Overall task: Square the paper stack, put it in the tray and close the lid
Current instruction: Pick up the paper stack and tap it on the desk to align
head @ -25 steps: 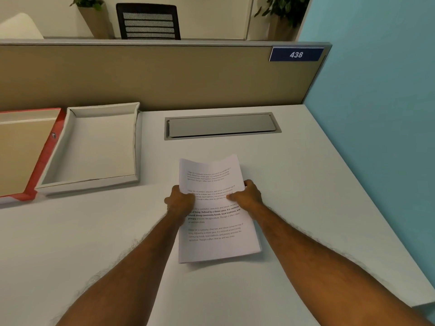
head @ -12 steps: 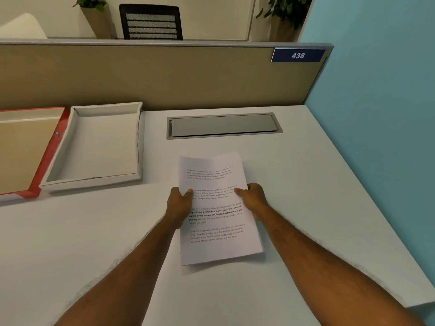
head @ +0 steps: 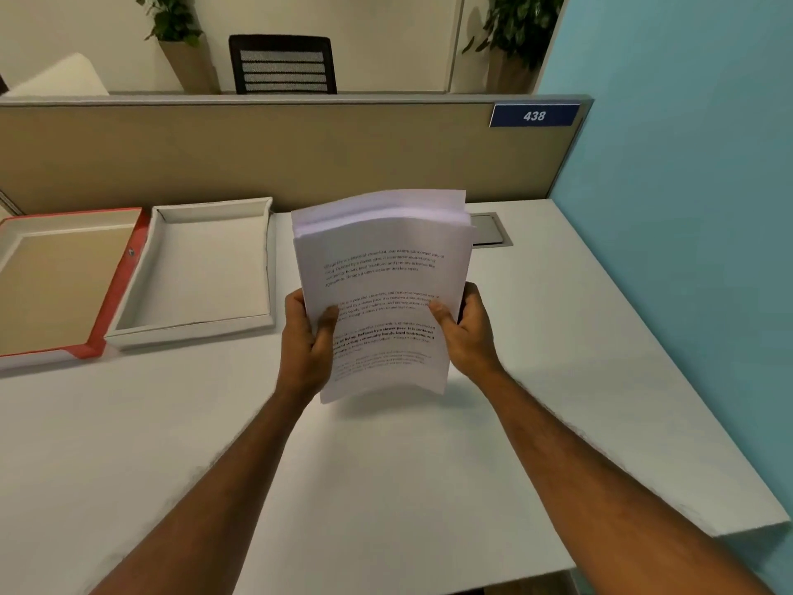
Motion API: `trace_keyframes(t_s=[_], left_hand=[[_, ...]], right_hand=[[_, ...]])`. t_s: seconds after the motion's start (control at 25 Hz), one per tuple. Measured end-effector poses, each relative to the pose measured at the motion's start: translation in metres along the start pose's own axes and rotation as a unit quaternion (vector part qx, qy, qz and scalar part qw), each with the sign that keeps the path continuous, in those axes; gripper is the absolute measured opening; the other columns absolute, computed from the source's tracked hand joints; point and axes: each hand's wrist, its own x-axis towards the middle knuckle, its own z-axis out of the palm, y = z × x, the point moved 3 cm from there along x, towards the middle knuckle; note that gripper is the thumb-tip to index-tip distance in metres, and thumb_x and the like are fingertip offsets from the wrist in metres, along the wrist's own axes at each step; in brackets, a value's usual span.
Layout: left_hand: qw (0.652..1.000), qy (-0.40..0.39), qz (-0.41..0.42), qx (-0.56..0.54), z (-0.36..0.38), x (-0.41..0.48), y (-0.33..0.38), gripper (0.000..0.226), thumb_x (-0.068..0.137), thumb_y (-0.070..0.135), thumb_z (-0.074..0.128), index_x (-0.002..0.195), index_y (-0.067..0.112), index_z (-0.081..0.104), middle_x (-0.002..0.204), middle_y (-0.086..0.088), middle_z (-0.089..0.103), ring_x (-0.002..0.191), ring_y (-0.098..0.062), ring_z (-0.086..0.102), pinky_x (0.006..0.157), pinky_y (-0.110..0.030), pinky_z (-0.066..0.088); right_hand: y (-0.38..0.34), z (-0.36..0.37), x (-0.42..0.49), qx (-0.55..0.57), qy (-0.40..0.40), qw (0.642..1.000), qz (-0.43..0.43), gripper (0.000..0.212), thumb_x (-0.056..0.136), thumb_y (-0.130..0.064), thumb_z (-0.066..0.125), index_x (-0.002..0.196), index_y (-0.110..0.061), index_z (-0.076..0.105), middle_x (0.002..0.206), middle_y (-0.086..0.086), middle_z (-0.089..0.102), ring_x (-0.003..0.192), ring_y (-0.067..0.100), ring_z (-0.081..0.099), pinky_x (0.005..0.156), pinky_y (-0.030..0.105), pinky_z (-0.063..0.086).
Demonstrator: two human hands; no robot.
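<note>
Both hands, the left hand [head: 307, 337] and the right hand [head: 465, 332], pinch the side edges of the bendy, light paper stack [head: 382, 289], held up to the right of the open tray [head: 201, 268], so it may flop and slide.

— Where does the paper stack [head: 382, 294] sit?
— Above the desk [head: 386, 465], between the left hand [head: 307, 337] and right hand [head: 465, 332], one at each side edge.
— And the tray [head: 193, 326]?
— On the desk, left of the stack, with its lid [head: 124, 277] lying just to its left. A partition [head: 257, 156] stands behind them.
</note>
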Motion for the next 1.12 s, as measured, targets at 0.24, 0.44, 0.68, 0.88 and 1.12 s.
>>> trace_keyframes(t_s=[0.24,0.44,0.68,0.88,1.12], left_hand=[[0.998,-0.008,0.027,0.052,-0.007,-0.03,-0.006,0.039,0.096,0.028,0.048,0.115,0.06,0.036,0.108,0.04,0.054,0.102,0.008,0.058,0.075,-0.016,0.056],[0.999,0.022,0.041,-0.007,-0.008,-0.022,0.012,0.049,0.087,0.053,0.058,0.123,0.022,0.046,0.11,0.011,0.061,0.098,0.0,0.063,0.073,-0.019,0.058],[0.988,0.146,0.027,-0.045,0.0,0.002,0.066,0.067,0.083,0.078,0.033,0.093,0.017,0.058,0.08,0.004,0.057,0.074,-0.005,0.062,0.054,-0.01,0.044],[0.97,0.206,-0.12,-0.053,0.001,0.011,0.072,0.05,0.091,0.063,0.04,0.064,0.022,0.051,0.065,0.003,0.054,0.066,-0.014,0.058,0.053,-0.02,0.04],[0.966,0.208,-0.15,-0.036,0.0,0.018,0.073,0.026,0.091,0.033,0.055,0.07,0.019,0.06,0.069,-0.001,0.058,0.074,-0.02,0.057,0.056,-0.026,0.039]], right_hand=[[0.015,0.001,-0.028,0.007,0.012,1.0,-0.013,0.027,0.093,-0.022,0.064,0.106,-0.041,0.05,0.105,-0.016,0.066,0.098,0.014,0.069,0.084,0.047,0.061],[-0.01,-0.006,-0.031,0.043,0.029,0.998,-0.047,0.034,0.083,-0.039,0.067,0.113,-0.033,0.053,0.108,-0.001,0.068,0.097,0.018,0.069,0.083,0.048,0.061],[-0.081,-0.003,-0.018,0.096,0.176,0.978,-0.057,0.047,0.074,-0.076,0.052,0.091,-0.033,0.055,0.083,-0.001,0.064,0.079,0.022,0.069,0.061,0.024,0.057],[-0.095,-0.004,-0.004,0.072,0.264,0.962,-0.006,0.032,0.085,-0.049,0.068,0.066,-0.028,0.054,0.067,-0.009,0.059,0.066,0.013,0.058,0.056,0.021,0.047],[-0.088,-0.006,0.001,0.05,0.257,0.965,0.018,0.021,0.087,-0.032,0.068,0.069,-0.03,0.057,0.072,-0.01,0.064,0.071,0.018,0.066,0.056,0.023,0.05]])
